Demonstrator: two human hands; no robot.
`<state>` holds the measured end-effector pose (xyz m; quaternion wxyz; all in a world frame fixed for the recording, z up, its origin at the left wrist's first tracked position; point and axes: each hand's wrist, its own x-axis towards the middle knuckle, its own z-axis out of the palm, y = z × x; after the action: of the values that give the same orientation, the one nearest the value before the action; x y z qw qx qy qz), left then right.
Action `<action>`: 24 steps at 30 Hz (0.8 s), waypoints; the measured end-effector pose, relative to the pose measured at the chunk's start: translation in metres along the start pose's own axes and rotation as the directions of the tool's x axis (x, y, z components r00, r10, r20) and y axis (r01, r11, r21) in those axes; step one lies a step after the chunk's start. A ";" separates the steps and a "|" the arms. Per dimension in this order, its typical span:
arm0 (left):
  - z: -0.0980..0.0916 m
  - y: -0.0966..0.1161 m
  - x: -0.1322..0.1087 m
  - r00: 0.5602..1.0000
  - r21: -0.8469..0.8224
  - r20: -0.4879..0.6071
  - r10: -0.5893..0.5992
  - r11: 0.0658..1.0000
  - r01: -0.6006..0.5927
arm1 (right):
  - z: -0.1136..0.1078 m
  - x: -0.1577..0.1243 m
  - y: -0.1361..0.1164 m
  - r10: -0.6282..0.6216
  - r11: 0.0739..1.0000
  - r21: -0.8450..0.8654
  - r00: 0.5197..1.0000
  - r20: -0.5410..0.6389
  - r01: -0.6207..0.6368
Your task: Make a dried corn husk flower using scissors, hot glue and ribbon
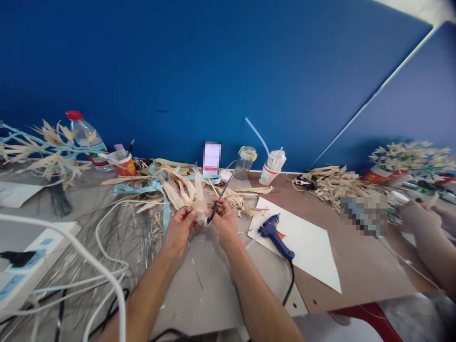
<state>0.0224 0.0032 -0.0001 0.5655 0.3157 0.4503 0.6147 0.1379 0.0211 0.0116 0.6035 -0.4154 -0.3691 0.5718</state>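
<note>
We record: left hand (179, 229), grip closed on pale husk (199, 203), mid-frame; right hand (225, 221), gripping dark tool (220, 196); glue gun (277, 238), right of centre; white cable (122, 311) crossing worktop (194, 308), lower left.

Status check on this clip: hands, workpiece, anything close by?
Left hand pinching pale husk piece. Right hand holding dark slim tool, tip at husk's base. Loose husks just beyond; glue gun to the right, on white sheet.
</note>
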 end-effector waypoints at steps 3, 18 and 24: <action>-0.001 0.000 0.001 1.000 0.007 -0.018 0.006 1.000 -0.006 | -0.002 0.000 0.002 -0.003 1.000 -0.015 1.000 0.006 0.003; -0.012 0.007 0.008 0.975 -0.005 -0.203 0.090 0.996 -0.093 | -0.009 -0.006 -0.013 0.050 0.980 -0.199 0.983 0.178 -0.013; -0.020 0.016 0.014 0.937 -0.076 -0.328 0.120 0.985 -0.153 | -0.012 -0.013 -0.013 0.167 0.809 -0.573 0.883 0.438 0.132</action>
<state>-0.0050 0.0136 0.0050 0.4553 0.2129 0.4822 0.7176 0.1531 0.0074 0.0190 0.3321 -0.4341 -0.6580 0.5179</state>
